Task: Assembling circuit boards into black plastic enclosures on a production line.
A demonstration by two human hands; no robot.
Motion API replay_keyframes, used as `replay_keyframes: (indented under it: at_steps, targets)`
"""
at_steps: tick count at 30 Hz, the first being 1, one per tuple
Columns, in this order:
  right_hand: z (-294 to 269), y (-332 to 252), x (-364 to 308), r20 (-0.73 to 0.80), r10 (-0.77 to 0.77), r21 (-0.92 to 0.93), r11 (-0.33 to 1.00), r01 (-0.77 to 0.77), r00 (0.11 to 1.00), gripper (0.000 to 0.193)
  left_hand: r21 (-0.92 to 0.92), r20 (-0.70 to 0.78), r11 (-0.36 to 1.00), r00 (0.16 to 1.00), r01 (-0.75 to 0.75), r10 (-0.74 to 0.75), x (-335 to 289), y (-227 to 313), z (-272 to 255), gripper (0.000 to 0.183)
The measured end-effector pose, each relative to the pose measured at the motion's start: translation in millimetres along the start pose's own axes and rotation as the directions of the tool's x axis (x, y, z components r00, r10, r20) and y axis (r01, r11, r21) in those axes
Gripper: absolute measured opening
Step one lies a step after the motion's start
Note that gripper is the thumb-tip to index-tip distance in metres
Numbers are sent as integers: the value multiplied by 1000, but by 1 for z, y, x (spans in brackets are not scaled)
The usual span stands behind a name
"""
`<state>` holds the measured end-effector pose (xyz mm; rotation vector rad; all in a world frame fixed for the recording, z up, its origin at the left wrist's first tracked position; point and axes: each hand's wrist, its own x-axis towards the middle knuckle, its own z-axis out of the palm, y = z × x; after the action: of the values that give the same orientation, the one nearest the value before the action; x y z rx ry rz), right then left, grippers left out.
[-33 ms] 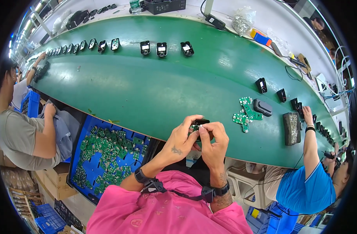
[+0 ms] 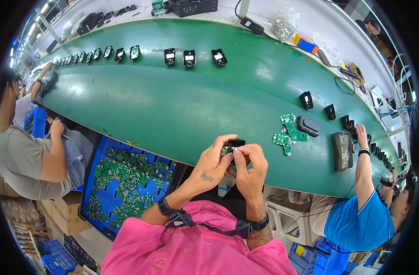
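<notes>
Close in front of me, over the table's near edge, a small black plastic housing (image 2: 237, 142) is tilted between my hands. My left hand (image 2: 209, 166) is closed around its left side. A green circuit board (image 2: 227, 150) shows at the housing's opening, under my fingertips. The thumb and forefinger of my right hand (image 2: 250, 168) pinch at the board's right edge; the other fingers curl by the housing. Fingers hide most of both parts. To the right on the table lie a loose pile of green circuit boards (image 2: 289, 135) and a dark grey rounded case (image 2: 308, 126).
Black housings stand in a row along the green table (image 2: 173, 101), some holding parts (image 2: 189, 58). A blue tray of circuit boards (image 2: 111, 195) sits below the edge at left. A dark block (image 2: 342, 151) lies right, near a co-worker's hand (image 2: 361, 135). Another person sits left.
</notes>
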<state>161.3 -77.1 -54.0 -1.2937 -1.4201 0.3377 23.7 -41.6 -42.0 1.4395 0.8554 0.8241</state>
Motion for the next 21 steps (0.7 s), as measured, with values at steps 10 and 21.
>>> replay_keyframes:
  at_steps: [10, 21]
  targets:
    - [-15, -30, 14, 105, -164, -224, 957, 184, 981, 5, 342, -217, 886, 891, -314, 399, -7, 4, 5, 44]
    - [-26, -33, 23, 251, -110, -126, 981, 145, 962, 7, 393, -107, 856, 908, -336, 406, -10, 15, -5, 46]
